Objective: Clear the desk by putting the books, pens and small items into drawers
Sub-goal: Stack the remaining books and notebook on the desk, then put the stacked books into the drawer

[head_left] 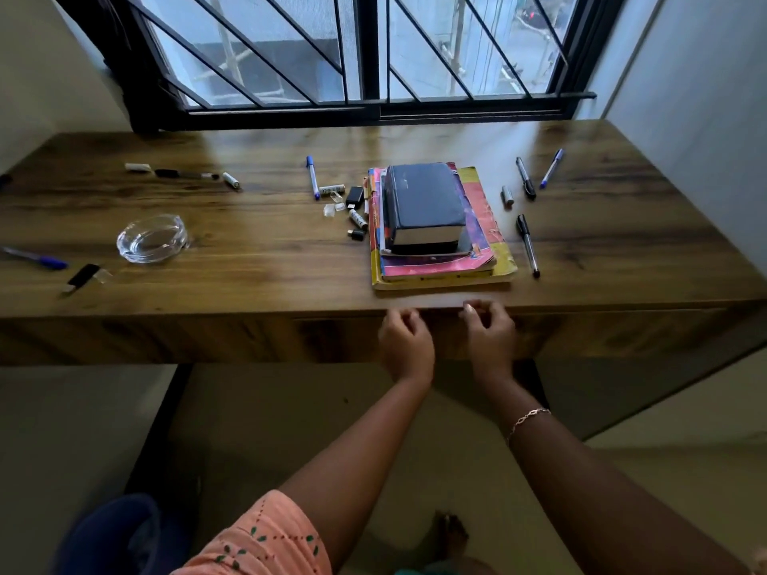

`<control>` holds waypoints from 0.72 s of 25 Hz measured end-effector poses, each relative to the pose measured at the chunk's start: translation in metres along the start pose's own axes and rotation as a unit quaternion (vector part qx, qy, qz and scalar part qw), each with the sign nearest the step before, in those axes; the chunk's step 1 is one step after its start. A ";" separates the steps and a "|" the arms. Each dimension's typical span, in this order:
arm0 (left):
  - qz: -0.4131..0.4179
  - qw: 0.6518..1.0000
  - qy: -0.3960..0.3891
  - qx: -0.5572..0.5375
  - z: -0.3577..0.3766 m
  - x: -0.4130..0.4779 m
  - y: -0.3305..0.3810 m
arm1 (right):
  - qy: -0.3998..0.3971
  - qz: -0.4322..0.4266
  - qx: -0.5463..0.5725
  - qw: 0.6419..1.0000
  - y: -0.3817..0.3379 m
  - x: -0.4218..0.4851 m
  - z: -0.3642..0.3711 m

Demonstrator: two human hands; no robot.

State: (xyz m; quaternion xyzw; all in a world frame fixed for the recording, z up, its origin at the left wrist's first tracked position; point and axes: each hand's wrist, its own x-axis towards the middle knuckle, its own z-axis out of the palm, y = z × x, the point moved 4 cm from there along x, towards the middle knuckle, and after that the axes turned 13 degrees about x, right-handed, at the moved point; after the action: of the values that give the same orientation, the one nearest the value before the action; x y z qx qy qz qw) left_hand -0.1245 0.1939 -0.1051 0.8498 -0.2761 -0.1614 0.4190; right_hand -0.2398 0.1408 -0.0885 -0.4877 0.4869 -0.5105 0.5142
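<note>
I'm looking down at the wooden desk (249,259) under the barred window (365,56). My left hand (404,340) and right hand (489,334) are both sitting at the desk's front edge, just above the drawer front (415,340), fingers curled in w/ tips touching the lip under the top. Can't tell if they're actually gripping the drawer edge or just resting on it; nothing else is in either hand. A bracelet (527,419) is hanging on the right wrist.

The book stack (440,234) is lying right behind the hands, near the front edge: a thick dark book (423,205) is sitting on top of pink and yellow ones. To its right, three pens are lying apart: black pen (527,244) nearest, another black pen (525,178) farther back, blue pen (552,168) beside that, plus a battery (507,196). Left of the stack I'm seeing a blue-capped pen (312,176), batteries (357,219), a black adapter (354,196) and small clear bits. Farther left: a glass ashtray (151,238), a blue pen (35,258) at the desk's left edge, a black USB stick (83,276), and at the back-left a few small items incl. a battery (231,180).
</note>
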 end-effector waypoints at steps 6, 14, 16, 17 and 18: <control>-0.433 0.832 -0.180 -0.296 0.055 -0.006 -0.067 | 0.208 0.399 0.305 0.839 0.088 0.005 -0.027; -0.498 0.713 -0.112 -0.481 0.105 -0.008 -0.069 | 0.188 0.385 0.417 0.802 0.120 0.027 -0.032; -0.478 0.713 -0.122 -0.498 0.114 -0.002 -0.068 | 0.166 0.369 0.451 0.795 0.123 0.036 -0.036; -0.467 0.714 -0.129 -0.505 0.117 0.001 -0.067 | 0.157 0.369 0.466 0.789 0.123 0.040 -0.037; -0.459 0.718 -0.134 -0.505 0.118 0.003 -0.064 | 0.156 0.372 0.476 0.782 0.124 0.043 -0.038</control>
State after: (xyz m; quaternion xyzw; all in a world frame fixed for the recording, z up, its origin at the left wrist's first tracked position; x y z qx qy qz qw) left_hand -0.1605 0.1505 -0.2274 0.5038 0.2172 -0.5614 0.6196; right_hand -0.2715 0.0984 -0.2142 0.1241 0.3995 -0.5152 0.7480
